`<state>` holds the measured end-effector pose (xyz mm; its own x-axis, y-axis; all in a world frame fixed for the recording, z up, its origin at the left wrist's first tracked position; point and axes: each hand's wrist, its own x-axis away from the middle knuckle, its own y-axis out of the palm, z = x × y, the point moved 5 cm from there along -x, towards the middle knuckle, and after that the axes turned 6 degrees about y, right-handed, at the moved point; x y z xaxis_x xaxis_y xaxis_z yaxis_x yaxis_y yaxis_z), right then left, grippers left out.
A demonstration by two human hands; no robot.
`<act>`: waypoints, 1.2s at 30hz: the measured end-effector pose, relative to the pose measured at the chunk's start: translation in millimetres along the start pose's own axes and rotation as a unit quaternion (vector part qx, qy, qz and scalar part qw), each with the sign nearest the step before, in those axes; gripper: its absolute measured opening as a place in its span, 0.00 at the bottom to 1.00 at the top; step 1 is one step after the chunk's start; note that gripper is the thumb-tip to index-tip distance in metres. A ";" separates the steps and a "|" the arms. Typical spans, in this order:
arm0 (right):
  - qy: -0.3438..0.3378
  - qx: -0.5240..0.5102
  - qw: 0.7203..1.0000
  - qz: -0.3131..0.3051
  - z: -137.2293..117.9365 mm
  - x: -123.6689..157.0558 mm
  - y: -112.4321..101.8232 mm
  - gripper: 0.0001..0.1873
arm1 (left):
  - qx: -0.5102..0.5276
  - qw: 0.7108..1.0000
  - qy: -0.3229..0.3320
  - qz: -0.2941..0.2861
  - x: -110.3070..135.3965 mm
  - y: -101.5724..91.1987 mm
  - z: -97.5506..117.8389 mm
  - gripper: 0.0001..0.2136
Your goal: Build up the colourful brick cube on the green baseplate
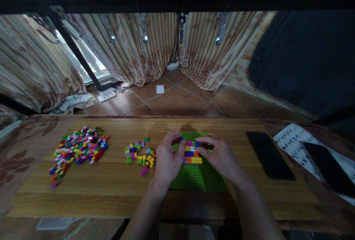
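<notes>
A green studded baseplate lies on the wooden table in front of me. A small block of stacked bricks in pink, yellow, red, blue and orange rows stands on the plate's middle. My left hand rests on the plate's left side, thumb and fingers pinched at the block's upper left corner. My right hand comes in from the right, its fingers curled and pinching at the block's upper right. What the fingertips hold is too small to make out.
A small heap of loose bricks lies just left of my left hand; a large heap lies at the table's left. A black phone and a second dark slab on a printed sheet lie at the right.
</notes>
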<state>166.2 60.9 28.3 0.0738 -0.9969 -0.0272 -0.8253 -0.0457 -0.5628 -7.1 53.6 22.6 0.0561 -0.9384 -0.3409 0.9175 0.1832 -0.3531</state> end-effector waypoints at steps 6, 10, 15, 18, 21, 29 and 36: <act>-0.020 0.024 1.000 -0.004 -6.8 -0.6 -1.7 0.11 | -0.006 1.000 -0.002 -0.005 0.2 0.4 -0.9 0.10; -0.020 0.045 0.999 -0.007 -13.1 -1.5 -2.6 0.10 | -0.017 1.000 -0.005 -0.007 0.2 0.8 -1.0 0.11; -0.015 0.049 0.999 -0.017 -11.8 -2.5 -1.1 0.11 | -0.027 1.000 -0.006 -0.012 -0.6 1.2 -1.0 0.11; -0.009 0.001 1.000 -0.029 -4.0 -0.7 -1.4 0.11 | -0.028 1.000 -0.008 -0.009 -1.4 0.6 -0.6 0.10; 0.002 -0.043 0.999 -0.024 5.5 2.9 -6.0 0.11 | -0.023 1.000 -0.011 -0.005 -1.7 -0.1 0.2 0.10; 0.022 -0.048 0.998 -0.016 9.7 5.1 -9.2 0.11 | -0.003 1.000 -0.013 -0.005 -0.8 -0.7 2.2 0.09; 0.024 -0.005 0.999 -0.024 4.5 0.7 -0.7 0.12 | -0.002 1.000 -0.026 -0.010 -1.1 -0.9 4.3 0.08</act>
<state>169.3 60.6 25.0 0.0875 -0.9954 0.0396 -0.8267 -0.0948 -0.5547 -6.3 53.2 27.1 0.0583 -0.9555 -0.2891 0.9171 0.1657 -0.3626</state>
